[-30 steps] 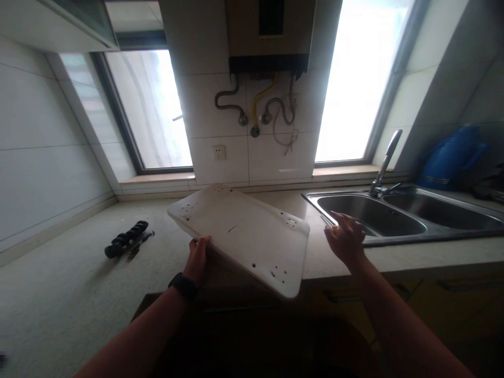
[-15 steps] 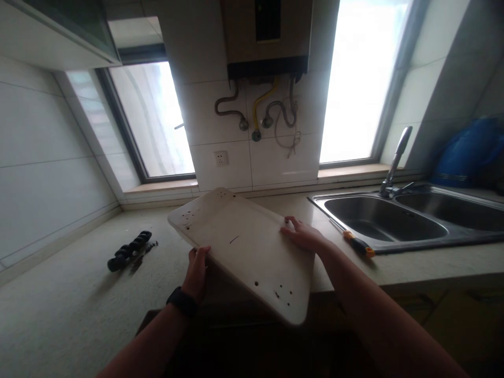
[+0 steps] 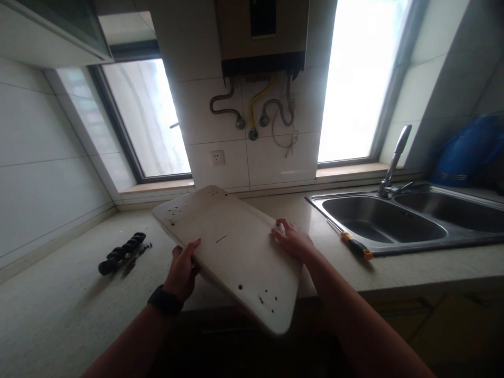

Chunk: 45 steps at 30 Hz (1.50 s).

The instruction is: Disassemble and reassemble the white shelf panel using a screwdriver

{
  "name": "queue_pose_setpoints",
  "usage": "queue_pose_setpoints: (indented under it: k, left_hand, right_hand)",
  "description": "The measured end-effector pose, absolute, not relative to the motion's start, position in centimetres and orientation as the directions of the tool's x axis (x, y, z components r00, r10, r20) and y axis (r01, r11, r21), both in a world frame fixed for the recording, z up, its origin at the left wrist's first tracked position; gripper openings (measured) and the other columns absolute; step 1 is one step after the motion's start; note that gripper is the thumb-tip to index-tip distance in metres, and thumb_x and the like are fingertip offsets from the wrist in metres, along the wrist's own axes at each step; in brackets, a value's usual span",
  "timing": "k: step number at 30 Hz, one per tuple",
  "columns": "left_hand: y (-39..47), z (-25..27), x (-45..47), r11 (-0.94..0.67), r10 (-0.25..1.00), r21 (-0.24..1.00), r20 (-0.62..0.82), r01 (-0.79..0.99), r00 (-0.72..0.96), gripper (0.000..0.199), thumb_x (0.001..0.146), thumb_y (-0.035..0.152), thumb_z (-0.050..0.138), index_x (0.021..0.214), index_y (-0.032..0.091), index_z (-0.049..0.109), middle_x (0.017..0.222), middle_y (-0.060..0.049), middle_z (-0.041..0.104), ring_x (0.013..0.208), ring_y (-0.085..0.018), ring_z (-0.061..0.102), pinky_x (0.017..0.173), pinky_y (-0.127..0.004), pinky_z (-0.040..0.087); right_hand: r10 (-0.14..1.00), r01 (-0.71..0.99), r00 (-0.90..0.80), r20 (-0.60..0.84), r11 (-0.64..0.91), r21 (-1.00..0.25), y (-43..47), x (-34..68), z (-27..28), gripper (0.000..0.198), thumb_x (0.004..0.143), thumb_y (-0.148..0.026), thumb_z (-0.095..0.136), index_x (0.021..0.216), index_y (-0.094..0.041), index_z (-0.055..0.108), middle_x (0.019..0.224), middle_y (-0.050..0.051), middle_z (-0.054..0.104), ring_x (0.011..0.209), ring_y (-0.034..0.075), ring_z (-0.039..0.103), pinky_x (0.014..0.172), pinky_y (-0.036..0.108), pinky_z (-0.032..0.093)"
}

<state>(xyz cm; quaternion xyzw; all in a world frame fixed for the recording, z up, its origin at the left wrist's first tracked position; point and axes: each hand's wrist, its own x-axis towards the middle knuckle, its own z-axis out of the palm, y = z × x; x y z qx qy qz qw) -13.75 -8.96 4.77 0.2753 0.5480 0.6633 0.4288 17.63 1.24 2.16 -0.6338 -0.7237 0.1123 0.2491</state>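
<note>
A white rectangular board (image 3: 236, 236) with rounded corners, small holes near its corners and a short dark line in the middle is tilted above the counter front. Its left edge is gripped by my left hand (image 3: 183, 270), thumb on top and fingers underneath. At the opposite edge, my right hand (image 3: 291, 239) clasps the board, with fingers near a hole. Left of the board, several black wheel-like parts (image 3: 122, 253) lie in a row on the counter, with small dark pieces, perhaps screws, beside them. A screwdriver (image 3: 356, 245) with an orange and black handle rests near the sink.
A double steel sink (image 3: 378, 218) with a faucet (image 3: 394, 163) is set into the counter (image 3: 59, 304) on the right. Behind the sink stands a blue container (image 3: 468, 152). A water heater (image 3: 262, 37) with pipes hangs on the tiled wall between two windows.
The board has shifted slightly left and toward me, with both hands still holding it. The camera view has moved a little too.
</note>
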Motion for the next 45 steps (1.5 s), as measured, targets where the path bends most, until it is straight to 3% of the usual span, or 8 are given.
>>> queue_pose_setpoints:
  k: [3, 9, 17, 25, 37, 45]
  left_hand:
    - [-8.9, 6.1, -14.2, -0.095, 0.877, 0.963, -0.04, -0.253, -0.479, 0.041, 0.08, 0.037, 0.075, 0.109, 0.025, 0.05, 0.11, -0.005, 0.064, 0.092, -0.022, 0.065, 0.067, -0.033, 0.055]
    - [-8.7, 9.0, -14.1, -0.292, 0.842, 0.932, 0.143, -0.216, -0.521, 0.039, 0.077, 0.031, 0.077, 0.105, 0.025, 0.051, 0.107, -0.002, 0.065, 0.096, -0.021, 0.065, 0.078, -0.034, 0.056]
    - [-7.3, 12.7, -13.6, -0.383, 0.805, 0.909, 0.242, -0.163, -0.541, 0.049, 0.07, 0.031, 0.082, 0.105, 0.024, 0.048, 0.098, 0.0, 0.064, 0.088, -0.02, 0.065, 0.077, -0.035, 0.055]
    - [-6.4, 15.3, -12.9, -0.525, 0.753, 0.85, 0.442, -0.039, -0.487, 0.054, 0.069, 0.031, 0.082, 0.109, 0.023, 0.048, 0.101, -0.001, 0.062, 0.091, -0.021, 0.064, 0.078, -0.038, 0.054]
    - [-6.3, 15.7, -12.5, -0.549, 0.747, 0.836, 0.484, -0.011, -0.456, 0.052, 0.07, 0.029, 0.081, 0.109, 0.023, 0.046, 0.103, -0.003, 0.064, 0.091, -0.022, 0.065, 0.08, -0.039, 0.054]
    - [-6.5, 15.8, -12.3, -0.572, 0.732, 0.82, 0.525, 0.026, -0.434, 0.053, 0.071, 0.029, 0.079, 0.113, 0.023, 0.047, 0.105, -0.004, 0.064, 0.093, -0.022, 0.065, 0.08, -0.037, 0.054]
  right_hand:
    - [0.973, 0.833, -0.066, 0.222, 0.176, -0.525, 1.2, 16.8, 1.6, 0.058, 0.094, -0.063, 0.04, 0.137, -0.026, 0.047, 0.125, 0.016, 0.065, 0.115, 0.037, 0.061, 0.091, 0.047, 0.045]
    - [0.967, 0.762, -0.055, 0.247, 0.201, -0.616, 1.2, 15.2, 0.5, 0.058, 0.096, -0.06, 0.038, 0.143, -0.026, 0.037, 0.144, 0.015, 0.053, 0.126, 0.035, 0.054, 0.1, 0.048, 0.041]
    - [0.967, 0.66, -0.058, 0.25, 0.225, -0.716, 2.5, 14.1, 0.0, 0.056, 0.097, -0.061, 0.036, 0.14, -0.026, 0.04, 0.142, 0.013, 0.056, 0.126, 0.032, 0.056, 0.101, 0.044, 0.042]
    - [0.963, 0.547, -0.016, 0.269, 0.233, -0.804, 3.6, 13.2, -0.7, 0.06, 0.097, -0.063, 0.035, 0.144, -0.026, 0.033, 0.139, 0.014, 0.057, 0.125, 0.03, 0.057, 0.1, 0.044, 0.044]
    - [0.955, 0.511, -0.004, 0.297, 0.257, -0.82, 3.7, 13.4, -1.1, 0.059, 0.096, -0.062, 0.038, 0.145, -0.028, 0.033, 0.144, 0.013, 0.054, 0.131, 0.03, 0.052, 0.105, 0.045, 0.04]
    - [0.943, 0.479, -0.007, 0.334, 0.296, -0.826, 3.8, 13.5, -1.4, 0.067, 0.096, -0.061, 0.036, 0.149, -0.02, 0.03, 0.148, 0.017, 0.048, 0.137, 0.03, 0.045, 0.112, 0.046, 0.033]
